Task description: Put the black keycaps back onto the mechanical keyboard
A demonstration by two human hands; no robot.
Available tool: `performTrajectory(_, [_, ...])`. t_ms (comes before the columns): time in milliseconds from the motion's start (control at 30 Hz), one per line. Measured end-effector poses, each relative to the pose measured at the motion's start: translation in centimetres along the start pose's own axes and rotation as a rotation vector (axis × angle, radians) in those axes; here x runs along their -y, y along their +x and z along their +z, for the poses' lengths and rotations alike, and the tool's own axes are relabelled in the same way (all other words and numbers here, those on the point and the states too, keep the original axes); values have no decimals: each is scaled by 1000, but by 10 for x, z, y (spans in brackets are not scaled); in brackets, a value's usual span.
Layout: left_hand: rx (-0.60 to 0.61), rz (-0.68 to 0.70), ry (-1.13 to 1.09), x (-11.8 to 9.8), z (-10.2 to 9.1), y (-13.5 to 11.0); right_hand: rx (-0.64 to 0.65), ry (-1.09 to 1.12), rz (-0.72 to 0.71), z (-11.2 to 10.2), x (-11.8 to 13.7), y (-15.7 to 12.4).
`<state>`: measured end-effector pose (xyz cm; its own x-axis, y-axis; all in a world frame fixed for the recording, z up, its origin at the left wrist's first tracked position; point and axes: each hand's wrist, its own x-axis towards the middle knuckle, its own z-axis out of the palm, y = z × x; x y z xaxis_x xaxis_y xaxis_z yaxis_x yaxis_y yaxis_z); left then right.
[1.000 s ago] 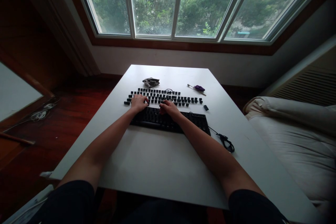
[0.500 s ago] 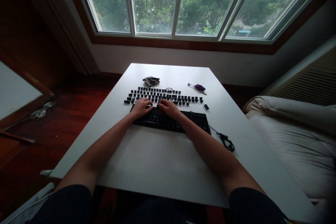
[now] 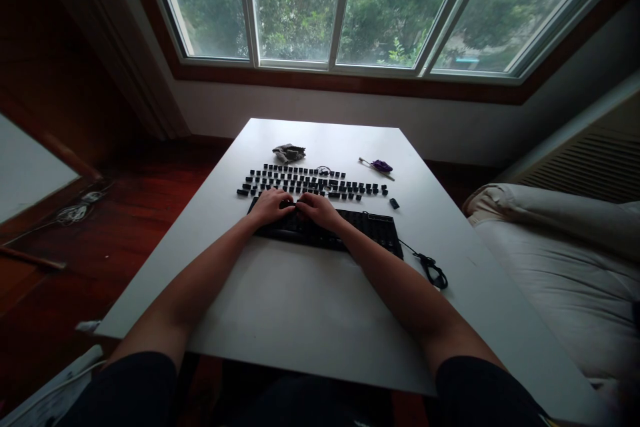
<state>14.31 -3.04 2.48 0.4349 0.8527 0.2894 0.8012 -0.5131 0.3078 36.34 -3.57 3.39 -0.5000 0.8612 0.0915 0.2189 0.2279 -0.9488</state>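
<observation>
The keyboard (image 3: pixel 305 231) lies on the table (image 3: pixel 310 307), stretching lengthwise from just past nine o'clock to past three. The left hand (image 3: pixel 271 206) and right hand (image 3: pixel 320 209) curl over it; whether they grip anything, I cannot tell. Loose keys (image 3: pixel 299 179) line twelve; a cord (image 3: pixel 427 261) coils at four.

White table (image 3: pixel 300 307), narrowing as it runs away from me in my remote view. Across its middle lies a black keyboard (image 3: pixel 310 233), slightly askew, right end nearer me. Its cable (image 3: pixel 439 277) leaves that end and lies bundled on the table. Just beyond the keyboard I see black keycaps (image 3: pixel 334 182) in loose rows; one cap (image 3: pixel 395 203) sits apart at right. Farther back: a crumpled grey cloth (image 3: pixel 289 153) at left; at right, a thin stick (image 3: pixel 366 162) beside or under a purple bundle (image 3: pixel 383 165), I cannot tell which.
</observation>
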Motion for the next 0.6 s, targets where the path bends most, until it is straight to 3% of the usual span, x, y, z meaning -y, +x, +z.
performTrajectory(200, [-2, -6, -16, -2, -1, 0, -107, 84, 22, 0, 0, 5])
performTrajectory(367, [5, -20, 1, -1, -1, 0, 44, 86, 44, -1, 1, 2])
performTrajectory(600, [19, -30, 19, -1, -2, 0, 187, -154, -154, -5, 14, -6])
